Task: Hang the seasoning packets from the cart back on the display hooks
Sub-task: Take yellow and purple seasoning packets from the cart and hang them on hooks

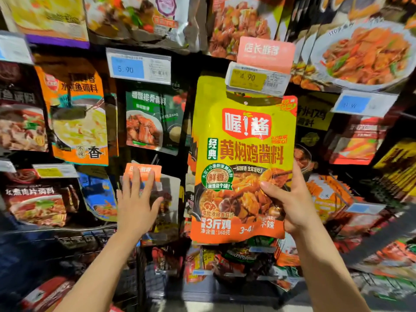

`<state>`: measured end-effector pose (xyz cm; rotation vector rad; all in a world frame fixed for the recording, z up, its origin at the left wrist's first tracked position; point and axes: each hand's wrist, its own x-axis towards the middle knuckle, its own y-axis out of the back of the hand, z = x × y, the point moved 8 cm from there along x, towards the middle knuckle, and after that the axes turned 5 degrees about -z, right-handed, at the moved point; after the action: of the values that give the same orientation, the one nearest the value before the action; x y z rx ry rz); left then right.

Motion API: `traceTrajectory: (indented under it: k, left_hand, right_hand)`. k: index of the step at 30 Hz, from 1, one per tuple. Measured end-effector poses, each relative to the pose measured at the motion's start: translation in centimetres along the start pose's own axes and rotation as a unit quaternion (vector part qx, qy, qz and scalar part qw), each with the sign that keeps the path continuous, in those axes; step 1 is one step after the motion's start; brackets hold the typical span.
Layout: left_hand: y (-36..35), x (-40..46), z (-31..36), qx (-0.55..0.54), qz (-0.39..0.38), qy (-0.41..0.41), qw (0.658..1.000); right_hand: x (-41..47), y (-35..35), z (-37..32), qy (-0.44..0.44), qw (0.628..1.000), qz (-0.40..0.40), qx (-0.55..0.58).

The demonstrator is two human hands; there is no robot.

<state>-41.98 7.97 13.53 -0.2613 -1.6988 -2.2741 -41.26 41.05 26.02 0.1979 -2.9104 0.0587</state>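
Yellow 黄焖鸡酱料 packet [243, 158] in right hand [290, 199], under 4.90 tag [254, 79]

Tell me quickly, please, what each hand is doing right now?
Left hand: open, fingers spread, empty, in front of the orange shelf tag.
Right hand: gripping the yellow seasoning packet by its lower right edge.

"黄焖鸡酱料", "经典", "鲜香" and "160克" are printed on the large yellow and orange plastic seasoning packet [243, 158]. "5.90" is shown on the blue price tag [127, 68], "4.90" on the yellow price tag [247, 79], and "店长推荐" on the pink sign [265, 52].
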Motion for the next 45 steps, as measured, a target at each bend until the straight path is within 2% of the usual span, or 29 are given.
traceTrajectory:
  k: [6,13,19,27,30,39,45]
  left_hand:
    - [-0.9,-0.1,-0.2,0.007,-0.008,-0.002,1.0]
    - [-0.6,-0.2,-0.2,0.009,-0.012,-0.005,1.0]
    - [-0.7,0.0,-0.1,0.023,-0.015,0.005,1.0]
    - [-0.7,0.1,0.2,0.001,-0.047,0.017,0.999]
    - [-0.6,0.0,0.3,-0.019,-0.052,0.023,0.998]
    - [-0.1,-0.3,0.1,-0.04,-0.05,0.038,0.997]
    - [-0.4,-0.3,0.2,-0.04,-0.054,0.048,0.997]
  right_hand:
    - [1.0,-1.0,0.2,0.005,1.0,-0.025,0.01]
    - [0.9,-0.6,2.0,-0.013,0.996,-0.026,0.088]
    - [1.3,-1.5,2.4,-0.029,0.992,-0.047,0.112]
    - [1.7,-1.2,1.8,-0.025,0.997,-0.015,0.073]
    - [2.4,-1.4,1.3,-0.016,0.998,0.016,0.065]
    - [3.3,-0.5,0.3,-0.032,0.998,0.043,0.019]
    - [9.5,-1.5,1.0,-0.042,0.997,0.068,-0.012]
